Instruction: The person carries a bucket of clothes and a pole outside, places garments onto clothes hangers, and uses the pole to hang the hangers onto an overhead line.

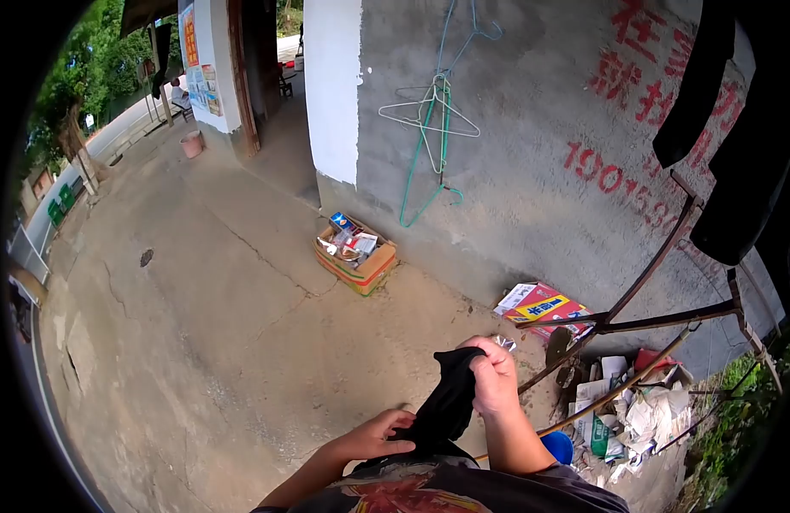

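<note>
My right hand (494,378) is closed around the upper end of a black piece of clothing (446,398), holding it up in front of my body. The cloth hangs down in folds toward my waist, and I cannot make out what garment it is. Beside its lower left edge is my left hand (376,434), its thumb and fingers apart. The fingertips reach the cloth, but I see no grip on it. A rusty metal rack (634,325) stands to the right, with dark clothes (741,205) hanging above it.
Wire hangers (433,128) hang on the grey wall. At its foot are a carton of odds and ends (360,274) and a flattened red box (544,308). Waste paper (651,419) and a blue bucket (559,446) lie low on the right. A person (179,92) sits far off.
</note>
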Action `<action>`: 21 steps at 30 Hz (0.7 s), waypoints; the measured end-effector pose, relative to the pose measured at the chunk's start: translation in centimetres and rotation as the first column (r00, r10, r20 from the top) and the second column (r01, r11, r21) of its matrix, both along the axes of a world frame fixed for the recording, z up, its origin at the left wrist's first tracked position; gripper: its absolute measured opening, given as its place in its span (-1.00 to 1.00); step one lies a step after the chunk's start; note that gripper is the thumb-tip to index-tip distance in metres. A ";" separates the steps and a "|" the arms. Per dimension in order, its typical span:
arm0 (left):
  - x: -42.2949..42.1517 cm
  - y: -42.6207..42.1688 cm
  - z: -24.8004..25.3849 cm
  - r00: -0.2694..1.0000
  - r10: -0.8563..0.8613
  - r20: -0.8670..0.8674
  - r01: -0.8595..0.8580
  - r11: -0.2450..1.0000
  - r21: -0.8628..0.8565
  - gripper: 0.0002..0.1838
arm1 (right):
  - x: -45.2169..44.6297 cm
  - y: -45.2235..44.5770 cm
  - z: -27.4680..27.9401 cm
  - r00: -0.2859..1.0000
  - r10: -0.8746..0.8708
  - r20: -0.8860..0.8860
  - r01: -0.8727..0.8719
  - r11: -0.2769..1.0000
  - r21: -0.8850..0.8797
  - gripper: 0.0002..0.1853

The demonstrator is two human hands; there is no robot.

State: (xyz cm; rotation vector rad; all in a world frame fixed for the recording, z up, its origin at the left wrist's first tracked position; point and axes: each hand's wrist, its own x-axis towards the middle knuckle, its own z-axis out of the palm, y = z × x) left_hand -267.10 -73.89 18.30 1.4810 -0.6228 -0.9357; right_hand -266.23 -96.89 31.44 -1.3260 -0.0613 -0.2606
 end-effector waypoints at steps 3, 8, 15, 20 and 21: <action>4.6 -3.7 -6.8 0.999 -0.006 -0.035 0.015 0.968 0.249 -0.48 | 4.5 -0.6 1.9 0.993 0.090 -0.072 -0.092 0.995 -0.036 -0.80; 12.9 -5.8 -4.6 0.836 0.486 0.257 -0.517 0.853 0.071 -0.36 | 12.5 -2.5 4.8 0.984 0.179 0.013 -0.173 0.964 -0.201 -0.78; 26.5 -2.3 -5.0 0.742 0.663 -0.100 -0.668 0.715 -0.208 -0.84 | 22.7 -3.6 6.1 0.996 0.034 0.088 -0.023 0.991 -0.130 -0.79; 38.3 3.3 1.3 0.650 0.749 -0.129 -0.753 0.610 -0.248 -0.84 | 32.7 -6.7 5.6 0.966 -0.245 0.078 0.229 0.959 0.168 -0.82; 40.6 3.9 2.8 0.631 0.768 -0.105 -0.767 0.598 -0.232 -0.83 | 34.7 -7.6 5.2 0.955 -0.268 0.130 0.244 0.954 0.173 -0.81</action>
